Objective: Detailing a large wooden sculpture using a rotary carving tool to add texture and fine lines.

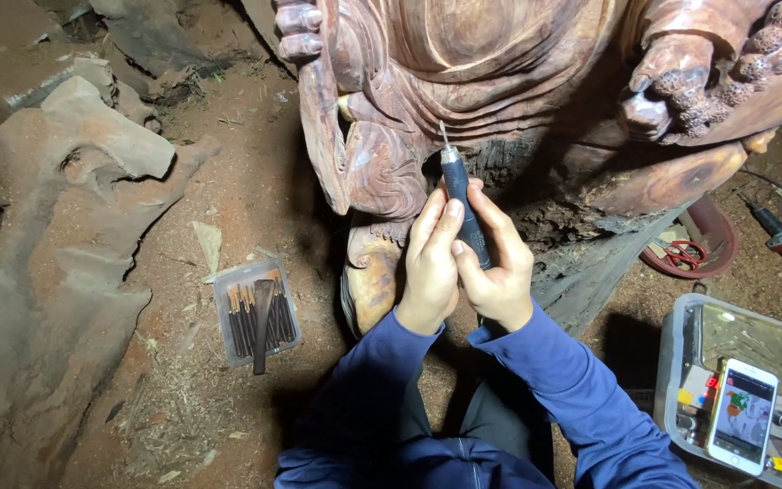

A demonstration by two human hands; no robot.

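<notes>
Between both hands' grip: rotary tool (462, 204), tip on carving (500, 81).

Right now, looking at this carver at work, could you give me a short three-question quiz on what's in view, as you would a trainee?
1. True or false: both hands grip the rotary tool.
2. What lies in the open case on the dirt to the person's left?
3. The phone rests on: A) the ground B) a clear plastic box C) the wooden statue

Key:
1. True: left hand and right hand both hold it, tip up at the carving.
2. A row of thin bits or small tools.
3. B
</notes>
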